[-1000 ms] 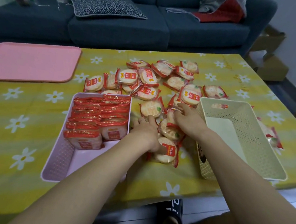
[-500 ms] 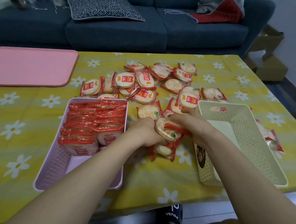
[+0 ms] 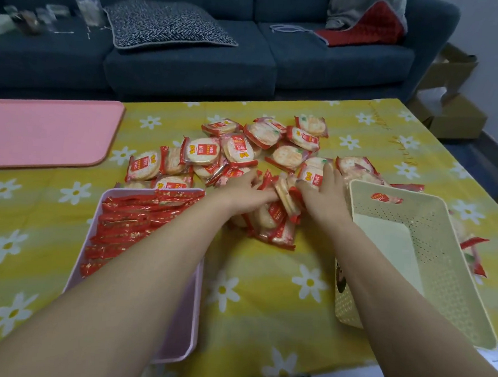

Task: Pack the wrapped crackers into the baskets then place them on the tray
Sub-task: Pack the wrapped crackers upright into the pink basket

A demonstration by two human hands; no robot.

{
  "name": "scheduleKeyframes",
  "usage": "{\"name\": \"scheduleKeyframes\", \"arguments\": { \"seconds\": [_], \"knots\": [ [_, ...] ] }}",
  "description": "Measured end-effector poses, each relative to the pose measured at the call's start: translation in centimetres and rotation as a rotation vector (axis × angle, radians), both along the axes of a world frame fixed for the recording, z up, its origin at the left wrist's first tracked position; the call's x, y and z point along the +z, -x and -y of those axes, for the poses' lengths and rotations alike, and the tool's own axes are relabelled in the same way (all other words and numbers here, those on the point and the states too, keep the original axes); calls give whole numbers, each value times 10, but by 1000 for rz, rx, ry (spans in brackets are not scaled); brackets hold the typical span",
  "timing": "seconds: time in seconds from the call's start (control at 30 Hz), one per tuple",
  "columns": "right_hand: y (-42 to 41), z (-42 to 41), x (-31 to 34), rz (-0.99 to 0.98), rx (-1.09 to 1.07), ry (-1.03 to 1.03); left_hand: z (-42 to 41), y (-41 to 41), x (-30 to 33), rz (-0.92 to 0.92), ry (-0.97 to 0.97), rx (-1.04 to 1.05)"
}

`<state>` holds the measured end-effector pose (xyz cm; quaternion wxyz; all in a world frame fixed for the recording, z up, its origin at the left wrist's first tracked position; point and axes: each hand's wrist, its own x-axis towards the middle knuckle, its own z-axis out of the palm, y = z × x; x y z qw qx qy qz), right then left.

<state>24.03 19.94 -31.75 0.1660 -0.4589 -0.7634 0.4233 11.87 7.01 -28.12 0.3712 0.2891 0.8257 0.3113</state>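
Loose wrapped cracker packs (image 3: 203,153) lie in a pile at the table's middle. My left hand (image 3: 241,190) and my right hand (image 3: 323,193) meet over the pile's near side and hold a small stack of packs (image 3: 285,195) on edge between them. My right fingers also reach over a labelled pack behind the stack. The pink basket (image 3: 192,301) on the left holds rows of packs (image 3: 141,213) standing on edge in its far half. The cream basket (image 3: 390,249) on the right has a bare floor. The pink tray (image 3: 47,132) lies at the far left.
A few more packs (image 3: 471,254) lie behind and to the right of the cream basket. A dark blue sofa (image 3: 191,62) with a patterned cushion stands beyond the yellow flowered tablecloth (image 3: 265,291). Cardboard boxes (image 3: 450,113) sit on the floor at right.
Both hands have moved farther into the pile, gathering packs into an upright stack between them. The view has shifted slightly; the baskets and tray stay put.
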Motion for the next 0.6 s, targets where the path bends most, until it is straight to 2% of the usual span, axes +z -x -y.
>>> {"name": "scheduleKeyframes", "arguments": {
  "seconds": [0.07,0.17,0.27,0.43,0.6],
  "knots": [
    [5,-3,-4,59,-5,43,-7,1,0,83,50,20],
    [11,-4,-1,130,-13,164,-16,8,-8,44,160,19],
    [15,-7,1,197,28,167,-18,7,-16,21,249,84],
    [17,-8,7,224,35,160,-10,2,-29,205,198,268],
    [15,-10,8,95,-8,173,-4,1,-22,431,119,366]
  ]
}}
